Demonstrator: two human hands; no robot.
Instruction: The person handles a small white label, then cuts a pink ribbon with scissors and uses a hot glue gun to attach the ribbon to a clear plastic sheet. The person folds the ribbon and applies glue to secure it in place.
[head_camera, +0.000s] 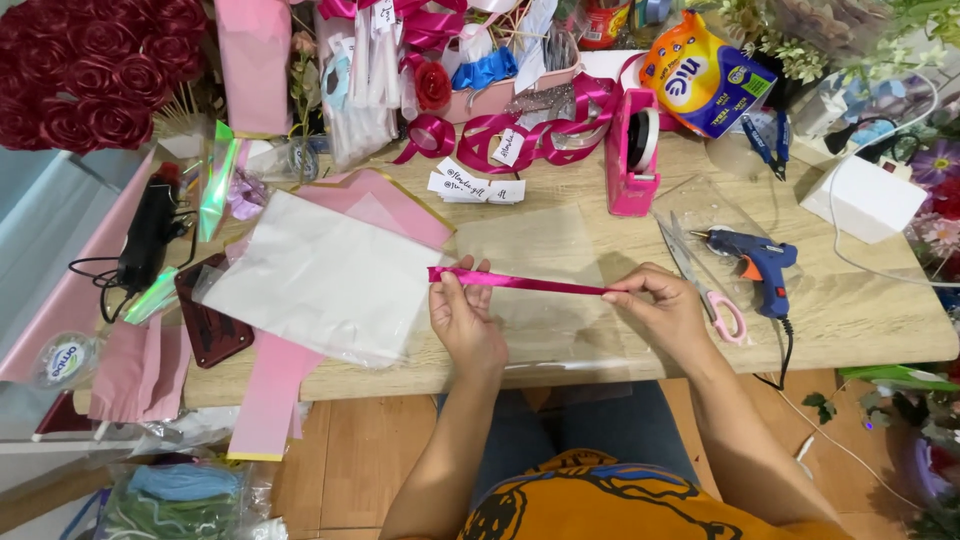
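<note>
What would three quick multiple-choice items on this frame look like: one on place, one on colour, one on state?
1. Where is the glue gun?
A. right of the right hand
B. left of the left hand
C. on the floor

2. What colour is the ribbon held by the hands?
A. blue
B. magenta
C. white

3. How is the ribbon held?
A. coiled in one hand
B. lying loose on the table
C. stretched straight between both hands

Answers: 1 A, the gun lies on the table beyond the right hand, beside the scissors. 2 B, the strip is shiny magenta. 3 C, each hand pinches one end, the strip taut between them.
</note>
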